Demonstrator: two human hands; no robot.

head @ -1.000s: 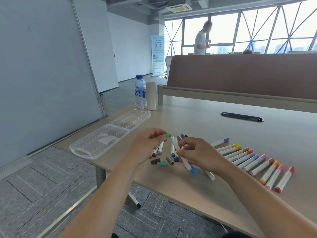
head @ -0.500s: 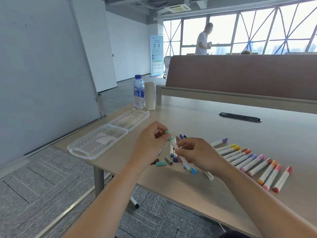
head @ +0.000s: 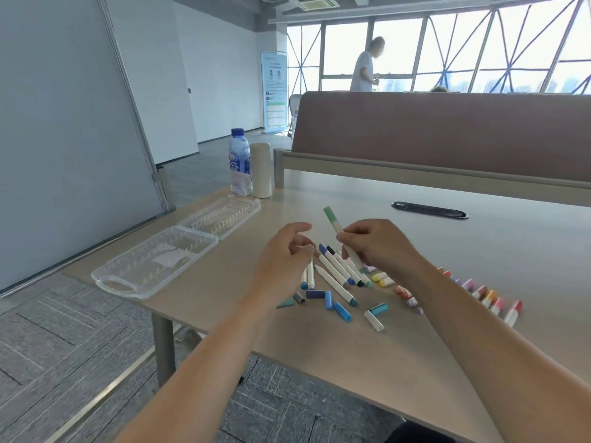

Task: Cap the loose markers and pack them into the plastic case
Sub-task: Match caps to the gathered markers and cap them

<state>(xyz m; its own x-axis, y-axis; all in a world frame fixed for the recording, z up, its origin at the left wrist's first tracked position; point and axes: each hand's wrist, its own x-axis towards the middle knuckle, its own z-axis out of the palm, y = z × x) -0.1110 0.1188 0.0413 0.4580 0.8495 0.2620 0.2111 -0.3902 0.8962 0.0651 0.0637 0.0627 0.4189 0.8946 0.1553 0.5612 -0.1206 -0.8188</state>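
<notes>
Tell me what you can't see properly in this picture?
Head view:
- The row of capped markers: mostly hidden behind the right forearm.
- The green marker: middle hidden inside the right hand.
- The water bottle label: too small and blurred to read.
- The banner text: too small.

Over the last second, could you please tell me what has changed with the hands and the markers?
The left hand pushed the green cap onto the marker and let go; its fingers are now loosely curled and empty. The right hand still grips that marker and has lifted it, capped end up. The open case, the loose markers and the capped row stayed put.
</notes>
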